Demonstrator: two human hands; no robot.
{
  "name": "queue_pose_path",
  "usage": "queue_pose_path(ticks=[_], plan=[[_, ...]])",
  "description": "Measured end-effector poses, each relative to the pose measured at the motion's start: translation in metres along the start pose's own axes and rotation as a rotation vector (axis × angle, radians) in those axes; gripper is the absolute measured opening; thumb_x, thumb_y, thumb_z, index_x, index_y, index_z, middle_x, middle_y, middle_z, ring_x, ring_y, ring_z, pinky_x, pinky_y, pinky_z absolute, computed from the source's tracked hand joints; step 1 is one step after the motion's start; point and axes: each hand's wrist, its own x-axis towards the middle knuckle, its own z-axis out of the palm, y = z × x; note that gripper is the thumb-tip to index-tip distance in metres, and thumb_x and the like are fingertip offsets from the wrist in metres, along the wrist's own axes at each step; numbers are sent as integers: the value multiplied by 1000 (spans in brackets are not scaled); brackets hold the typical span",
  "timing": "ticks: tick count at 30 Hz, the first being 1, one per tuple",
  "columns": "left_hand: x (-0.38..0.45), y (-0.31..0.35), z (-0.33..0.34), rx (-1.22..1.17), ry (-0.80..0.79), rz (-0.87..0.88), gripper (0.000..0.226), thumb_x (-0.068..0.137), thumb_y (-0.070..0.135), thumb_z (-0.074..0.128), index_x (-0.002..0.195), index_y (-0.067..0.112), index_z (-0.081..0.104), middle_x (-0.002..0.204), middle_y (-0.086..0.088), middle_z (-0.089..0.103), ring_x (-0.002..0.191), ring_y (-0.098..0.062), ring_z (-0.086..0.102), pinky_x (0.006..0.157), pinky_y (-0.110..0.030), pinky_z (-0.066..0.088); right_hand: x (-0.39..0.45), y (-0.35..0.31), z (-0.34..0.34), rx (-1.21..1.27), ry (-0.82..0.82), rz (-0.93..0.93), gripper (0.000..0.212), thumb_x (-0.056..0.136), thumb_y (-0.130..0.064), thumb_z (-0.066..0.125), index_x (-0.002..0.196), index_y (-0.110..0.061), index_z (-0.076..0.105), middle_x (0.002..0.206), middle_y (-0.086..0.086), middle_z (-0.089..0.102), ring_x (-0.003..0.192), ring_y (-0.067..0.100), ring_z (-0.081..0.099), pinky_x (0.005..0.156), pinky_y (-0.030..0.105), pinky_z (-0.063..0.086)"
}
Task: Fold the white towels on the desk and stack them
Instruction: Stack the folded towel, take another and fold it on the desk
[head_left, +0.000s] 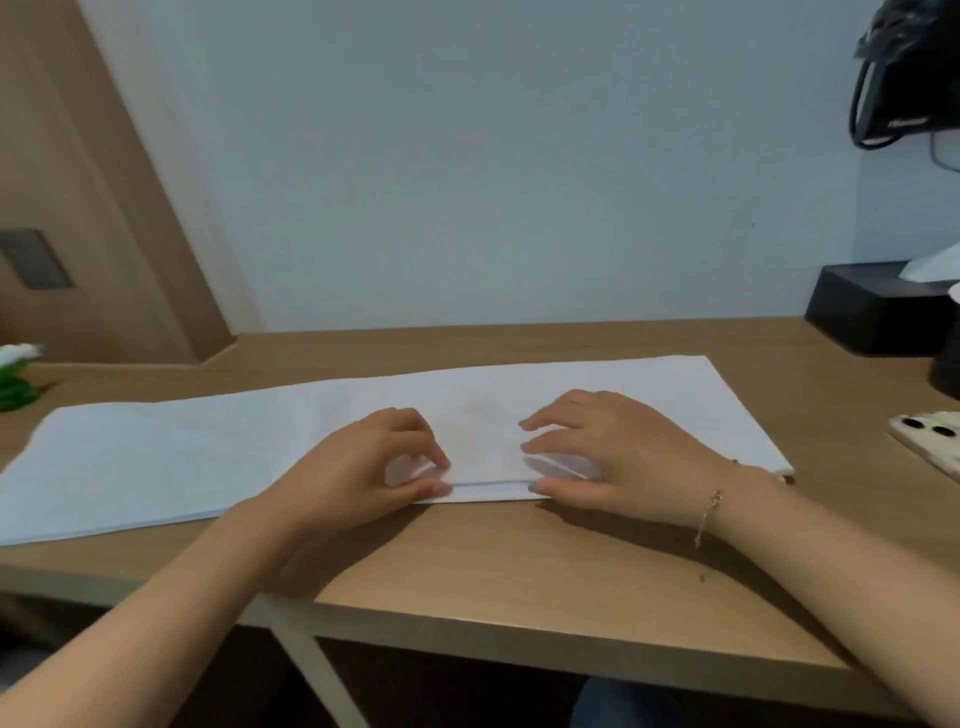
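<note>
Both hands pinch the near edge of the white towel (467, 415), left hand (358, 467) at 6 o'clock, right hand (613, 457) beside it. Soft, light, floppy; probably best held by its corners.

Head camera looks forward and down, close over the desk (519, 561)

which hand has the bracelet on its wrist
The right hand: a thin chain bracelet hangs at its wrist. The left hand has a bare wrist. Both pinch the white towel's near edge.
</note>
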Motion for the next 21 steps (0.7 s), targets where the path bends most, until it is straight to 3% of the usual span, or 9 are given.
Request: queue_pose_path(ticks=[5,10,13,16,21], plan=[[-14,4,2,299,96,220,36,98,42,40,102,22,70,104,8,62,88,-9,59,69,-30,53,-4,3,0,-45,-26,-32,31,93,-44,56,107,-21,72,115,-7,67,103,11,59,79,32,51],[-11,0,3,132,235,56,18,97,34,47,102,21,58,105,9,57,86,-11,56,70,-33,52,-9,7,6,-4,-28,27,36,94,-44,54,122,-23,67,120,-9,64,104,10,59,78,33,54],[-12,-3,-1,181,288,123,18,98,34,43,98,20,55,99,7,56,80,-10,51,63,-30,51,-12,4,7,-24,33,0,20,89,-27,63,107,-21,69,104,-5,66,89,15,61,63,32,54],[-19,-3,1,260,216,238,26,99,36,38,98,20,58,95,5,58,77,-9,51,60,-26,49,-13,4,7,-49,89,-51,13,79,-11,70,90,-17,66,88,-2,62,73,18,57,55,32,49],[-24,-4,6,287,108,329,30,101,34,39,95,18,63,91,4,58,75,-14,54,57,-33,50,-16,7,9,-44,121,-113,18,75,1,71,86,-14,67,83,1,62,68,20,56,54,35,48]])
